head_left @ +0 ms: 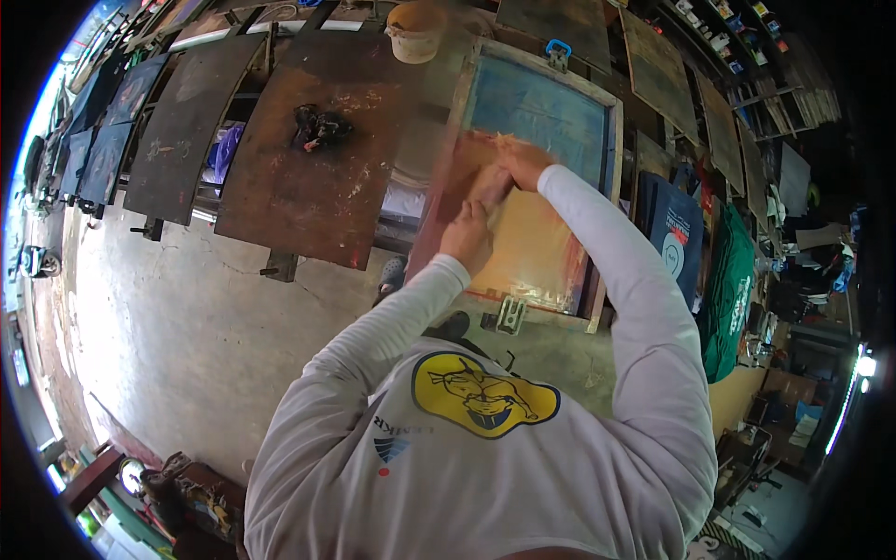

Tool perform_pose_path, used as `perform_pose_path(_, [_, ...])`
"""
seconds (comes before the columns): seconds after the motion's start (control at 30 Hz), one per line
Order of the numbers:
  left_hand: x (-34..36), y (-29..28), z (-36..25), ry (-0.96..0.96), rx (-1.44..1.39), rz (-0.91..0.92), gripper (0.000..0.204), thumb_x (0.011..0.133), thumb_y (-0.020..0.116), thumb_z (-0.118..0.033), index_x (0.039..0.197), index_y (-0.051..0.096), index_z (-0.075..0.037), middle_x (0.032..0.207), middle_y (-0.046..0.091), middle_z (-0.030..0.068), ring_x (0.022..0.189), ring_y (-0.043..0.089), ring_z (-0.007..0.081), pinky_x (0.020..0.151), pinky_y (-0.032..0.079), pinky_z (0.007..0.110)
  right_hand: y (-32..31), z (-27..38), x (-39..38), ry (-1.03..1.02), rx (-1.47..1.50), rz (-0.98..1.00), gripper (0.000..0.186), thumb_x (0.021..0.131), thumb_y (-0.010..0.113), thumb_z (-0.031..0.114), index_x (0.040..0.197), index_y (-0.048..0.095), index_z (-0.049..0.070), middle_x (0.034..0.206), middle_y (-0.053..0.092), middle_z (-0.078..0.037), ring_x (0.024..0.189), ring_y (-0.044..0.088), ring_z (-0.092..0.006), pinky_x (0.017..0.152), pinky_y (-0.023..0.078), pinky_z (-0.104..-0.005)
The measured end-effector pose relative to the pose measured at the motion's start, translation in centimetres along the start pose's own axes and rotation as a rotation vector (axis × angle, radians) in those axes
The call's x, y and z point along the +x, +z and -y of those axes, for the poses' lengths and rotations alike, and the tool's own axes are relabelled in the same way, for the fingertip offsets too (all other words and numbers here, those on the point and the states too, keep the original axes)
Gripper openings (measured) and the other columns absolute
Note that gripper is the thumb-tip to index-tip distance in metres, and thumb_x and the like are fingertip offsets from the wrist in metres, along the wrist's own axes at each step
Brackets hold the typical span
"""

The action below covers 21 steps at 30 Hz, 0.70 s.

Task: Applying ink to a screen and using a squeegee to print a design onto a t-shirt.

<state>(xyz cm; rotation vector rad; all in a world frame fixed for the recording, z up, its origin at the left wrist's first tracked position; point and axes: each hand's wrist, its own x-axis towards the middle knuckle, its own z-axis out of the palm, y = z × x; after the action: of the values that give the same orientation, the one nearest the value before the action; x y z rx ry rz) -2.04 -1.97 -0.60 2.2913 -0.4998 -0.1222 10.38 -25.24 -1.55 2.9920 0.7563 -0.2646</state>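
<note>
Room: screen-printing workshop, concrete floor, row of dark flat print boards running from 9 to 1 o'clock, shelving along the far right wall.
Work surface: wooden-framed printing screen lying on a board at about 1 o'clock, blue mesh in its upper half, orange-yellow ink over its lower half.
Left hand: left hand sits at the orange part of the mesh, fingers curled, appears to be gripping the near end of a narrow bar-like tool, likely a squeegee; tool itself mostly hidden, so the grip is a judgement.
Right hand: right hand just above the left, fingers closed and pressed down on the same spot; what it holds cannot be told for certain.
Step in hand: looks like an ink pass over the screen, hands near the middle of the frame.
Next move calls for: even downward pressure from both hands and a straight line along the mesh, frame kept flat on the board.
Clamp: blue clamp on the top edge of the frame at 12 o'clock; metal hinge bracket at the near edge.
Bucket: tan round bucket at 12 o'clock, beyond the boards, no readable label.
Rag: dark crumpled rag on the brown board at 11 o'clock.
Printed goods: navy bag with a white round print and a green printed cloth hanging at 3 o'clock.
Signs: none legible; small coloured packages on the top-right shelves, too small to tell.
</note>
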Motion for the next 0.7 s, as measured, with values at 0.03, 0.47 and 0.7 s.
perform_pose_path(0.03, [-1.1,0.3,-0.7,-0.023,-0.005,0.075,0.06,0.083,0.063,-0.017,0.133,0.04,0.008,0.126,0.055,0.0365,0.088,0.067,0.0455,0.077,0.057,0.051,-0.1,0.3,-1.3,-0.042,-0.004,0.054,0.016,0.074,0.067,0.009,0.09,0.07,0.011,0.111,0.068,-0.014,0.11,0.061,-0.0348,0.087,0.052,-0.0429])
perform_pose_path(0.47, [4.1,-4.0,0.0,0.053,0.108,0.195,0.048,0.084,0.06,-0.015,0.128,0.048,0.0,0.12,0.061,0.0242,0.095,0.067,0.0414,0.079,0.056,0.05,-2.5,0.5,-0.4,0.09,0.022,-0.108,0.02,0.081,0.062,0.009,0.099,0.071,0.008,0.106,0.07,-0.014,0.098,0.066,-0.0376,0.084,0.055,-0.0447])
perform_pose_path(0.7, [2.3,-4.1,4.2,0.2,0.174,0.219,0.043,0.076,0.063,-0.017,0.119,0.067,-0.016,0.096,0.071,0.0151,0.085,0.069,0.0374,0.074,0.056,0.048,-0.3,7.5,-8.1,0.425,0.099,0.053,0.018,0.075,0.067,0.019,0.087,0.071,0.007,0.085,0.07,-0.022,0.081,0.07,-0.0404,0.074,0.055,-0.0506])
